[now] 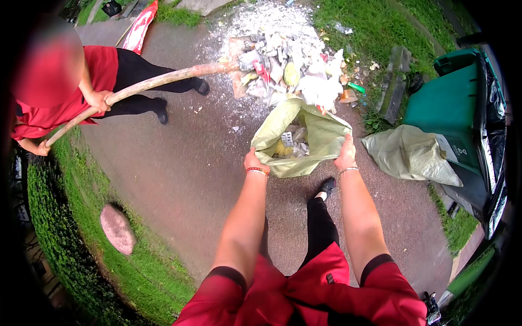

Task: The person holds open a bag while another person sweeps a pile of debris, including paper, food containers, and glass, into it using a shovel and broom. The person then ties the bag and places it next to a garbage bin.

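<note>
A pale green woven sack hangs with its mouth spread wide. My left hand grips its rim on the left, and my right hand grips the rim on the right. Inside the sack lie grey rubble pieces, something yellow and a blister pack. Just beyond the mouth is a heap of white rubble and rubbish, with white powder around it. A shovel reaches into this heap, its blade partly covered by debris. The sack's bottom is hidden from view.
At left, a person in a red shirt holds the shovel's long wooden handle. Green wheeled bins stand at right, beside another woven sack. A concrete block lies on grass; a large stone sits on the left verge.
</note>
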Tool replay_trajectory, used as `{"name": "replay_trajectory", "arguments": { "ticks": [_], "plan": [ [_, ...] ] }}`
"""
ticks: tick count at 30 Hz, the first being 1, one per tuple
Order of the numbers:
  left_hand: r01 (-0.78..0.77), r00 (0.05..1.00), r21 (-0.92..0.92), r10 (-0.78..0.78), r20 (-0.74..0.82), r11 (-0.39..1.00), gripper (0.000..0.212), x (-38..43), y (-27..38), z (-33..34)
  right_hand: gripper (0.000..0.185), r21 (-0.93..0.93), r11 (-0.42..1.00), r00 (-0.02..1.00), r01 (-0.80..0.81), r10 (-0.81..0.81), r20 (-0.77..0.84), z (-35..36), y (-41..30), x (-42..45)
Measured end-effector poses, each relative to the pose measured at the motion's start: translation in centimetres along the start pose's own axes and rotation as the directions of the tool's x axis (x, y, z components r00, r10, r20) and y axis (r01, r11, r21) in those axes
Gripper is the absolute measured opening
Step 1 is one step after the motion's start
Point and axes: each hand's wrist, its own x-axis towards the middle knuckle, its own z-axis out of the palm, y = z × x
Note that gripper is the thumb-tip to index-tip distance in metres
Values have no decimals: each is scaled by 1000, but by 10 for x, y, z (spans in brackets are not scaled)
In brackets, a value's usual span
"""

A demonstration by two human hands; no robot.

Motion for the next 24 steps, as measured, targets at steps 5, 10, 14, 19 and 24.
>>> {"name": "replay_trajectory", "arguments": {
  "ticks": [5, 10, 14, 19, 24],
  "plan": [
    [62, 988, -68, -52, 144, 996, 41, 21, -4, -8, 43, 143, 989, 995, -36, 22, 97, -18, 0, 5],
    [65, 988, -111, -49, 147, 992, 42, 36, -5, -5, 45, 243, 970, 999, -17, 4, 54, -19, 0, 0],
    [-18, 994, -111, 30, 108, 994, 40, 40, -15, 1, 44, 278, 959, 995, 58, -78, 59, -36, -2, 1],
    [-224, 973, 14, 223, 59, 974, 23, 30, -25, -5, 38, 200, 965, 983, 169, -181, 41, -70, 15, -24],
    [-348, 931, 132, 326, 163, 928, 10, 0, -19, -24, 36, 141, 961, 971, 239, -240, -9, -80, 28, -55]
  ]
}}
